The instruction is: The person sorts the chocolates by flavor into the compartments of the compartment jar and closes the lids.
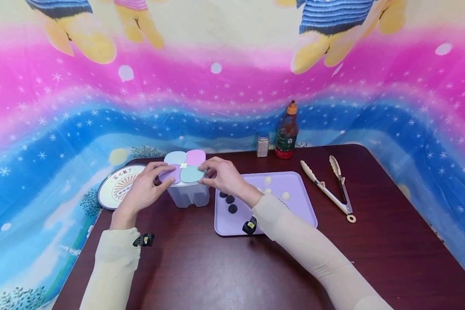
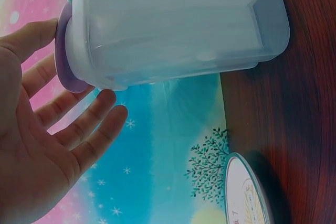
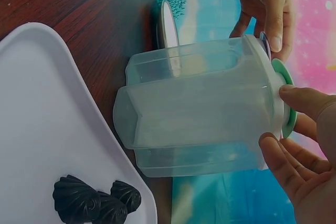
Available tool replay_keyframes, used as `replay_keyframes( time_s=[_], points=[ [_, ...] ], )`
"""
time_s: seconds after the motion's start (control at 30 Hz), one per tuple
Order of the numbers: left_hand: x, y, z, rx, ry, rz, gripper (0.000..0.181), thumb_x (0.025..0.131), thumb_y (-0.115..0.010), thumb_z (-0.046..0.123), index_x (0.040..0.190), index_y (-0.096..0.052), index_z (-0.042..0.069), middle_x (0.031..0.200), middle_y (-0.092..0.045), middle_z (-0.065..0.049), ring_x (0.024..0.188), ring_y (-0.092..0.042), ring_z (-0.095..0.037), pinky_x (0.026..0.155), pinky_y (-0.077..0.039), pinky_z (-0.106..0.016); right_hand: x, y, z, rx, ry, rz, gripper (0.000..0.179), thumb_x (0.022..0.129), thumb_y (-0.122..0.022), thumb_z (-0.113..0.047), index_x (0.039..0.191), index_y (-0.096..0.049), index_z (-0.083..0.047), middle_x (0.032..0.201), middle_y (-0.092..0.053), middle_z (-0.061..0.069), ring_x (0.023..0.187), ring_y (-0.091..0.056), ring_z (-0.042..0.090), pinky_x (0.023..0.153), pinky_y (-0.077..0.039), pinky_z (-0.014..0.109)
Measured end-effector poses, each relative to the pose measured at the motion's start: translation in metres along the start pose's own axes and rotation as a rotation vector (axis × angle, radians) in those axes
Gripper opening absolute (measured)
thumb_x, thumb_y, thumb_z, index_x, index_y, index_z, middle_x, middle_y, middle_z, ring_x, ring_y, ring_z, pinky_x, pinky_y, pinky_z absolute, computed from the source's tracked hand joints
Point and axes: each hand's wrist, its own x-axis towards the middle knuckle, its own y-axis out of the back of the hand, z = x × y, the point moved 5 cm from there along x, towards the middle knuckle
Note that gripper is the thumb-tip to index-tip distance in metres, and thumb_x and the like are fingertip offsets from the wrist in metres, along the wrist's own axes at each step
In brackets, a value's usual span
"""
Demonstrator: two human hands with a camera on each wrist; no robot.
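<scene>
A clear plastic storage box (image 1: pixel 190 196) stands upright on the table's left side. Its white top carries petal-shaped lids: light blue (image 1: pixel 175 157), pink (image 1: pixel 196 156), a purple lid (image 2: pixel 64 59) and a green lid (image 3: pixel 285 100). My left hand (image 1: pixel 147 187) grips the purple lid, thumb at the near edge and fingertips at the left. With its thumb low by the box rim and a fingertip on the green lid, my right hand (image 1: pixel 225 176) holds that corner. The right forearm passes over a lilac tray (image 1: pixel 298 211).
Black shell-shaped pieces (image 3: pixel 76 200) and several white pieces (image 1: pixel 285 196) lie on the tray. Spread tongs (image 1: pixel 333 193) rest at the right. At the back are a sauce bottle (image 1: pixel 286 137) and a small blue-capped jar (image 1: pixel 262 145). A printed plate (image 1: pixel 110 189) stands left of the box.
</scene>
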Motion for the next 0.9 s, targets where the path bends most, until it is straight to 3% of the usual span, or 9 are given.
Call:
replay_keyframes(
  time_s=[0.4,0.67,0.9],
  points=[
    [0.0006,0.0004,0.0003,0.004,0.002,-0.008,0.044,0.098,-0.063,0.032,0.136,-0.061,0.011,0.145,-0.047,-0.017,0.125,-0.050,-0.038,0.096,-0.042,-0.052,0.0000,-0.0009,0.0017,0.006,-0.006,-0.001,0.039,0.084,-0.082,-0.026,0.120,-0.073,-0.013,0.121,-0.066,0.001,0.097,-0.071,0.013,0.080,-0.057,0.023],
    [0.0002,0.0003,-0.0005,-0.002,0.011,-0.019,0.045,0.098,-0.063,0.033,0.138,-0.060,0.011,0.146,-0.046,-0.017,0.128,-0.048,-0.039,0.100,-0.042,-0.055,0.0018,0.0021,0.0014,0.045,-0.006,0.011,0.033,0.086,-0.079,-0.028,0.117,-0.074,-0.015,0.115,-0.068,0.001,0.097,-0.072,0.014,0.081,-0.058,0.024],
    [0.0006,0.0010,0.0042,0.008,-0.024,0.021,0.042,0.096,-0.066,0.031,0.133,-0.064,0.011,0.144,-0.049,-0.017,0.135,-0.042,-0.041,0.110,-0.034,-0.061,0.0014,0.0020,0.0030,0.043,-0.028,-0.004,0.037,0.086,-0.079,-0.030,0.120,-0.071,-0.017,0.115,-0.067,0.001,0.096,-0.072,0.013,0.078,-0.057,0.022]
  ],
)
